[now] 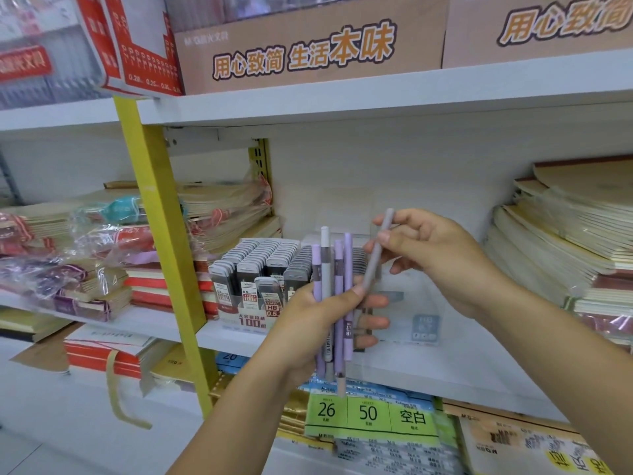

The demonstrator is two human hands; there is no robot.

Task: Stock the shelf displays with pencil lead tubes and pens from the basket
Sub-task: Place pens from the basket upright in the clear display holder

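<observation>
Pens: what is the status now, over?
Left hand grip holds purple and white plastic pens. Right hand grip pinches grey plastic pen. Clear plastic display box behind, nothing blocking.

One wide-angle camera rides on the person's head, facing the shelf (428, 368) and tipped slightly down. It stands near.

This is looking like a stationery shop. White metal shelves (342, 97) are running in tiers off a yellow upright (161, 234), and wrapped stacks of notebooks (565, 241) are sitting on them in bulk. Rows of pencil lead tubes (250, 269) are facing outward in a labelled display, branded cardboard cartons (308, 53) are lining the top shelf, and green labels (370, 414) reading 26 and 50 are showing below.
</observation>
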